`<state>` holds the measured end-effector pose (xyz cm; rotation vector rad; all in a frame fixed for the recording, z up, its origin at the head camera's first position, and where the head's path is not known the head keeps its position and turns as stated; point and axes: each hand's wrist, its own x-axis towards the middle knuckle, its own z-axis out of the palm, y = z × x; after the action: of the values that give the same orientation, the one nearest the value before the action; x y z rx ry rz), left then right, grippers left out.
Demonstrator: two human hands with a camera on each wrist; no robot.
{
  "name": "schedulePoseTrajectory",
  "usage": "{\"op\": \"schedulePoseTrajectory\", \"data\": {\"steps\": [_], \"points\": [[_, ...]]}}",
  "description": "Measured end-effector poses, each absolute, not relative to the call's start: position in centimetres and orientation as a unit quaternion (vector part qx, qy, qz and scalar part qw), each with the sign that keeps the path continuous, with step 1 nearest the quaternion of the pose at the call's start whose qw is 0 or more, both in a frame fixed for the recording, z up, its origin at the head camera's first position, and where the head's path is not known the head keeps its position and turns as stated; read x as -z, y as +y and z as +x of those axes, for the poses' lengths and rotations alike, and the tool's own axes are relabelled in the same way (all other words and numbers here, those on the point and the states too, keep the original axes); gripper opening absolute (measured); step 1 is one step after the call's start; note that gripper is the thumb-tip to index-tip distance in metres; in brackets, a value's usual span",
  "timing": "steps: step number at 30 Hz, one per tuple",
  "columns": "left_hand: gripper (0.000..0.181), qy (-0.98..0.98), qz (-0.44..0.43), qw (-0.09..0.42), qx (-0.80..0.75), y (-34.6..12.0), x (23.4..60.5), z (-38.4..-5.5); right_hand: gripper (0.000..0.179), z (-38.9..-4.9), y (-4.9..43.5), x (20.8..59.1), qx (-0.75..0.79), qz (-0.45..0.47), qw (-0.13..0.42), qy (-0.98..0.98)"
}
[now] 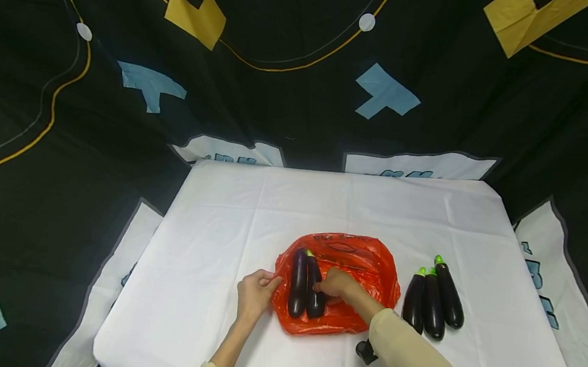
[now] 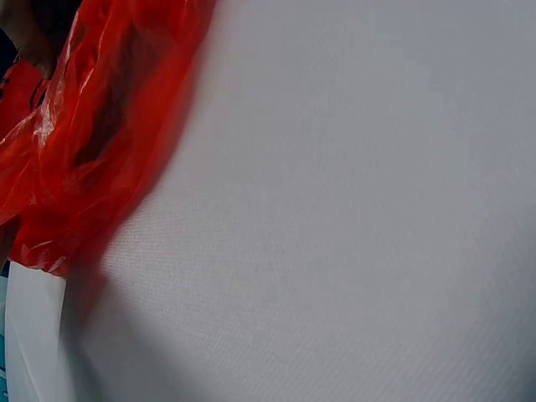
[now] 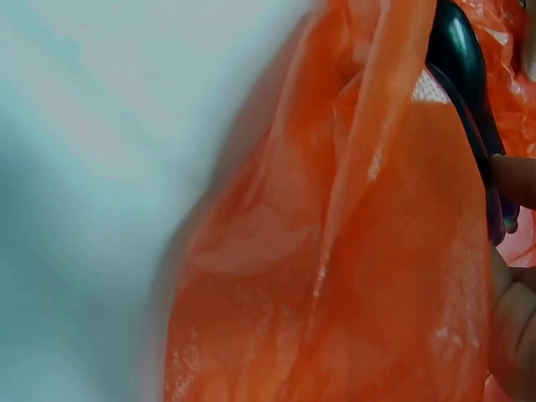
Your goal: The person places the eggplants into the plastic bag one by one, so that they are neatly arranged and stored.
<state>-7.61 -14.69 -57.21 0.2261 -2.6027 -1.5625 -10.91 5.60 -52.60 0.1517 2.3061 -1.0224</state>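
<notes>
A white-covered table (image 1: 207, 228) – on it, a red plastic bag (image 1: 357, 260) and three eggplants (image 1: 433, 309) just beside it.

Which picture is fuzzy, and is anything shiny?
Left wrist view: the red plastic bag has a blurred edge, with soft shadow on the white cloth; right wrist view: glare on an eggplant; head view: three loose eggplants look clearer.

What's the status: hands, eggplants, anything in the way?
Left hand pinches left edge of red bag. Right hand grips one eggplant inside, second eggplant beside it. Three eggplants outside, right of bag. No obstruction visible.
</notes>
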Motion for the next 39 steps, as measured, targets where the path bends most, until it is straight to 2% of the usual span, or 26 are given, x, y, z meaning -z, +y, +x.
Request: {"op": "schedulePoseTrajectory", "data": {"steps": [23, 39], "points": [[0.013, -0.855, 0.074, 0.047, 0.51, -14.84, 57.12, -7.79, 0.016, -11.33, 5.03, 52.24, 0.414, 0.084, 0.302, 0.855], [0.013, -0.856, 0.074, 0.039, 0.511, -14.92, 57.31, -7.51, 0.017, -11.05, 5.05, 52.89, 0.387, 0.07, 0.291, 0.872]]}}
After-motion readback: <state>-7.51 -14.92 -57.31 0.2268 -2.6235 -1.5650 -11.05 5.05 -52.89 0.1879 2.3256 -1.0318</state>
